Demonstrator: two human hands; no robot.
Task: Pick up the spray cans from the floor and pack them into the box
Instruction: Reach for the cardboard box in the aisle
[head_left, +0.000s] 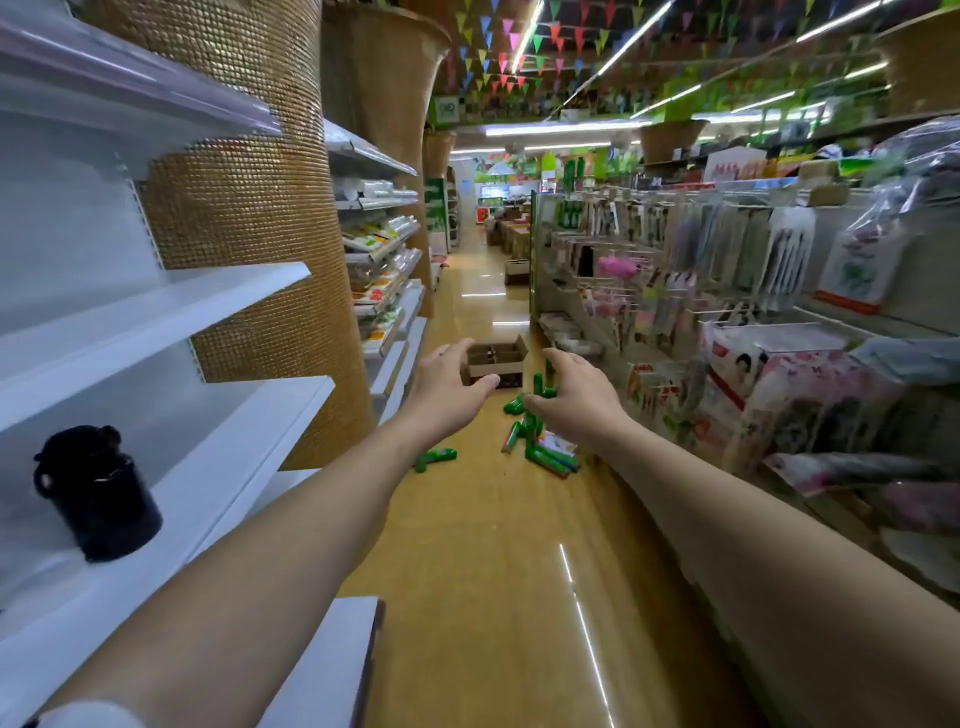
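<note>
Spray cans (535, 441) are observed scattered on the aisle floor (483, 545), some upright, just before the open box (493, 358). Both hands, left (447, 384) and right (576, 395), are extended forward, fingers loosely spread, nothing held; an approach to grasp is judged.

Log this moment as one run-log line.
phase: reaching | left hand: open, empty | right hand: open, empty | spray cans: scattered on floor | box: open, beyond hands

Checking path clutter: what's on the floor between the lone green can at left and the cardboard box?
Head view: bare tan floor between that spray can and the cardboard box; the left hand overlaps part.
</note>
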